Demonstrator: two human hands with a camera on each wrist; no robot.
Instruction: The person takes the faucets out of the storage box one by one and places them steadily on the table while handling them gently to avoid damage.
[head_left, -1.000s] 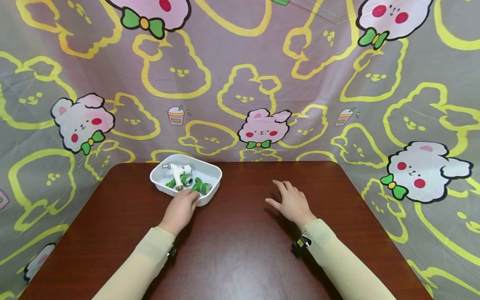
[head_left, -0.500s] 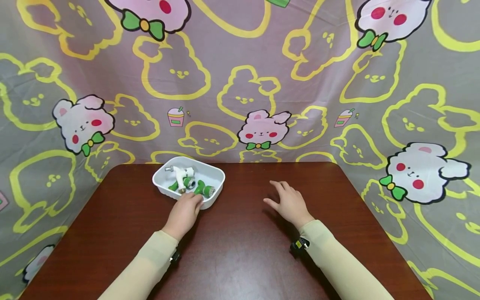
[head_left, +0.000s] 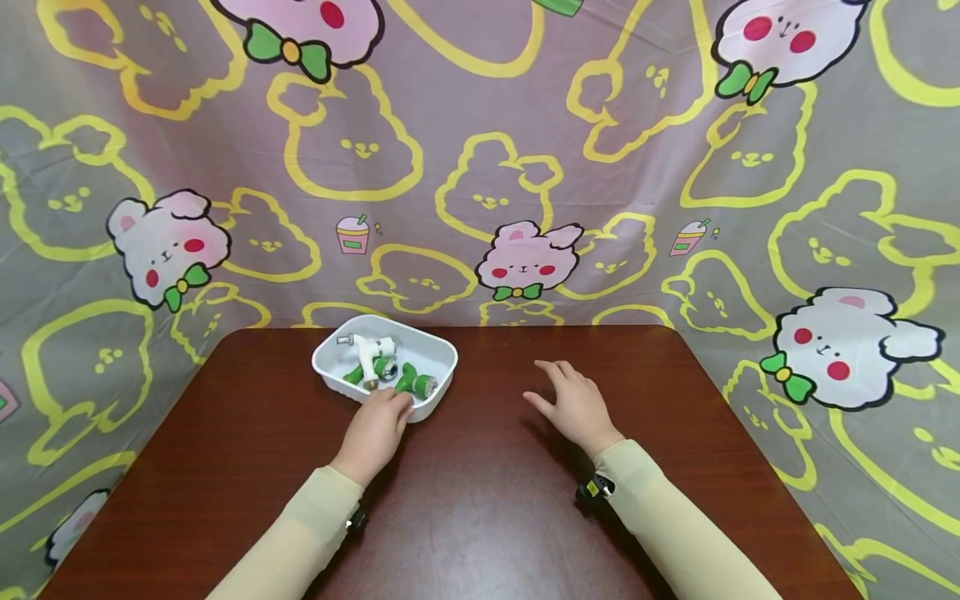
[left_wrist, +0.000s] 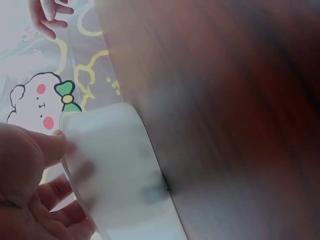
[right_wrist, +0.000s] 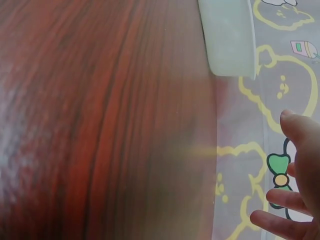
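Note:
A white plastic basin (head_left: 426, 348) sits at the table's back left, and my left hand (head_left: 377, 429) grips its near rim. In the left wrist view the thumb lies against the basin's wall (left_wrist: 112, 165), with finger shadows showing through it. Inside lie a white tap-shaped fitting (head_left: 367, 355) with a metal spout end, and two green fittings with silvery ends; one green fitting (head_left: 416, 382) is at the right and the other is partly under the white one. To the right, my right hand (head_left: 576, 408) hovers over the table with fingers spread, holding nothing.
The brown wooden table (head_left: 480, 500) reaches back to a patterned cloth (head_left: 450, 108), which hangs behind it and along both sides. A small dark camera device (head_left: 596, 490) is strapped to the right wrist, another (head_left: 357, 520) to the left.
My left hand and the basin have shifted slightly right and toward me, with the fittings still inside. My right hand has drifted a little left, fingers still spread.

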